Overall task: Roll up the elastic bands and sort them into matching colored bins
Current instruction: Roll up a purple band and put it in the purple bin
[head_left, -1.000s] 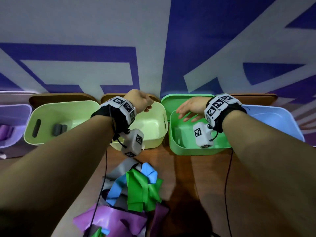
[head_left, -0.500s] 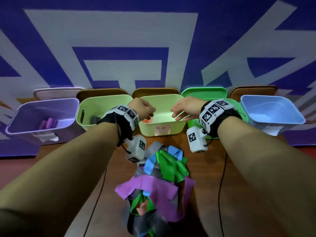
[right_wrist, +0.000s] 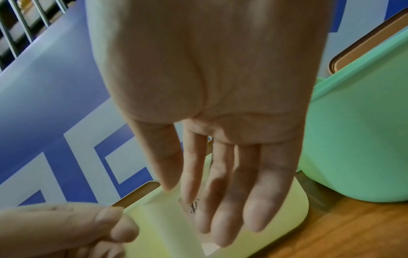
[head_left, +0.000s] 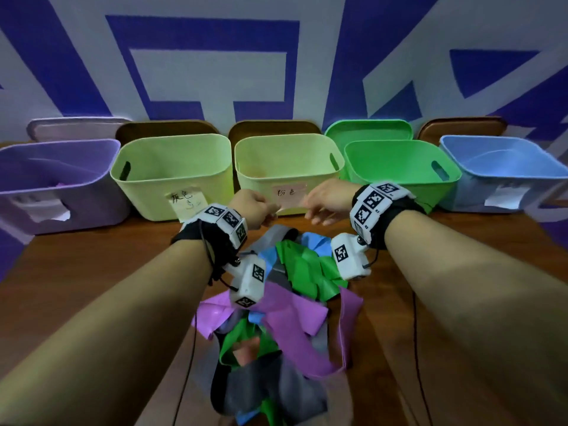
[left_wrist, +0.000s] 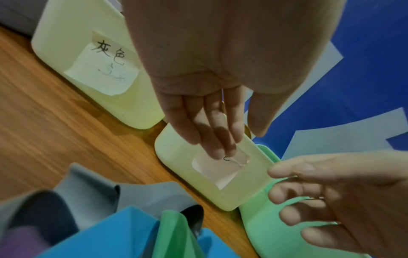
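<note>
A tangled pile of elastic bands (head_left: 292, 315) lies mid-table: green (head_left: 307, 265), purple (head_left: 295, 318), grey (head_left: 264, 392) and blue (head_left: 313, 241) strips. Behind it stands a row of bins: purple (head_left: 61, 142), two yellow-green ones (head_left: 172, 138) (head_left: 282, 138) with paper labels, green (head_left: 396, 144) and blue (head_left: 504, 141). My left hand (head_left: 272, 210) (left_wrist: 220, 139) and right hand (head_left: 313, 215) (right_wrist: 220, 200) hover side by side over the pile's far end, in front of the middle bin's label. Both hold nothing, and their fingers are relaxed.
Lids lean against the blue-and-white wall behind the bins, among them a green lid (head_left: 368, 130) and a brown lid (head_left: 461, 127). The wooden table (head_left: 92, 272) shows bare on both sides of the pile. Thin black cables (head_left: 418, 348) run from my wrists toward me.
Both hands have drawn back from over the bins, the right from the green bin and the left from the middle one, and now hover low in front of the middle bin. The view has widened.
</note>
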Action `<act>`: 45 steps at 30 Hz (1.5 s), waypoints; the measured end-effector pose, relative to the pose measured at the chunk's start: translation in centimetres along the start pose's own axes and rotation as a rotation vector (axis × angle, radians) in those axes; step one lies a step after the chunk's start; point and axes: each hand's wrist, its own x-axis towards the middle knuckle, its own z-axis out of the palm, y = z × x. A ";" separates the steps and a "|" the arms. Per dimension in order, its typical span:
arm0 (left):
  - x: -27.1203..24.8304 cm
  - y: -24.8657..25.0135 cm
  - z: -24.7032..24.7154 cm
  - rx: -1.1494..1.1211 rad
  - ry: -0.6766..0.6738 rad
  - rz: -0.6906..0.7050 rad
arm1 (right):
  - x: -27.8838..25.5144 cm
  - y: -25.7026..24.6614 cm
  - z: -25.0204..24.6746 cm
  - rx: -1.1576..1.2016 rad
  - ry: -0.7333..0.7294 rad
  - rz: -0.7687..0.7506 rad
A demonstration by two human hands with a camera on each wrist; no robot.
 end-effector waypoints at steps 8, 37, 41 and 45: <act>-4.9 -3.4 0.4 0.028 0.076 0.104 | 0.0 2.0 3.5 -0.014 0.133 -0.159; -23.7 3.7 4.8 -0.393 0.266 0.622 | -20.0 6.2 7.7 0.254 0.444 -0.743; -24.8 5.2 4.0 -0.429 0.303 0.656 | -20.6 5.4 7.2 0.395 0.393 -0.792; -25.9 5.6 3.2 -0.461 0.295 0.630 | -21.5 5.0 7.3 0.419 0.377 -0.839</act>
